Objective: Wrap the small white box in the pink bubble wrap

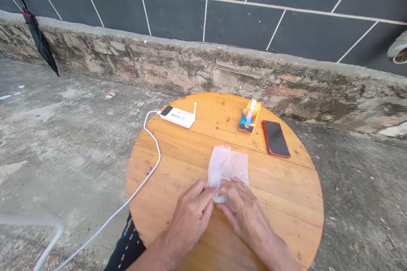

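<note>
A thin, whitish, translucent sheet (237,164) lies on the round wooden table (178,152), its near end bunched between my hands. My left hand (193,214) pinches the near left edge with thumb and fingertips. On the right side, my right hand (243,209) has its fingers bent over the near right part, gripping it close to the left fingertips. Whether something is wrapped inside the bunched end cannot be made out.
Toward the table's back left is a white device (178,117) with a white cable (158,148) running off the left edge. A tape dispenser (249,116) and a red-edged phone (276,139) lie at the back right. An umbrella (40,38) leans on the wall.
</note>
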Available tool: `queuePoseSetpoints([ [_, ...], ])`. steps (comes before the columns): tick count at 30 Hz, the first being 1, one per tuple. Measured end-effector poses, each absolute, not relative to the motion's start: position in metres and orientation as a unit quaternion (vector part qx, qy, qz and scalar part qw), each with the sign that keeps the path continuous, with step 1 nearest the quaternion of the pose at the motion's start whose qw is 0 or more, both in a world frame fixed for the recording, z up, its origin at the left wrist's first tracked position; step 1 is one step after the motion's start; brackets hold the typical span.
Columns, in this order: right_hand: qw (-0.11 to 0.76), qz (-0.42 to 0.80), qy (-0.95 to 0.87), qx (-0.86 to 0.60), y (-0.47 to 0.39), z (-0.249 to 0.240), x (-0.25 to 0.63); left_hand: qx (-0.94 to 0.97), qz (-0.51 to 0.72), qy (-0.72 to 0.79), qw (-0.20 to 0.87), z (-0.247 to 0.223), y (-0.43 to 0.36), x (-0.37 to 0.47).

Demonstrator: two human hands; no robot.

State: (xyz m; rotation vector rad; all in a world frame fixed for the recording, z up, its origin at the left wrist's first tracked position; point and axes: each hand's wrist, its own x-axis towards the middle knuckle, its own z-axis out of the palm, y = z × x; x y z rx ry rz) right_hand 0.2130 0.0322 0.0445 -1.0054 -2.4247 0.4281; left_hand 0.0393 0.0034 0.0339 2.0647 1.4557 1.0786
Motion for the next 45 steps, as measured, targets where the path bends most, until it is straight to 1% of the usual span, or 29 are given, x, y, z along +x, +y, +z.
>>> queuePoseSetpoints([
  [5,0.252,0.144,-0.878,-0.381,0.034,0.037,0.216,0.783,0.312,0.501,0.197,0.041,0.002,0.032],
  [12,0.249,0.149,-0.874,-0.389,0.035,0.044,0.215,0.829,0.22,0.477,0.192,0.055,0.01,0.026],
  [19,0.249,0.16,-0.878,-0.377,0.035,0.048,0.215,0.845,0.264,0.429,0.18,0.057,0.018,0.026],
  [25,0.242,0.165,-0.878,-0.379,0.035,0.046,0.214,0.855,0.262,0.418,0.163,0.051,0.018,0.027],
  [30,0.241,0.171,-0.882,-0.367,0.033,0.057,0.215,0.862,0.248,0.417,0.144,0.054,0.019,0.028],
  [32,0.256,0.174,-0.87,-0.384,0.03,0.063,0.224,0.868,0.227,0.418,0.143,0.057,0.019,0.028],
  [34,0.297,0.184,-0.824,-0.446,0.024,0.067,0.238,0.873,0.206,0.419,0.143,0.06,0.019,0.028],
  [36,0.322,0.229,-0.744,-0.539,0.015,0.066,0.255,0.876,0.196,0.418,0.142,0.061,0.019,0.029],
  [39,0.306,0.364,-0.61,-0.634,0.0,0.059,0.272,0.877,0.202,0.414,0.138,0.063,0.019,0.029],
  [42,0.312,0.476,-0.517,-0.639,-0.011,0.05,0.272,0.877,0.213,0.408,0.14,0.064,0.019,0.029],
  [45,0.318,0.528,-0.469,-0.633,-0.01,0.047,0.259,0.878,0.222,0.401,0.14,0.062,0.019,0.028],
])
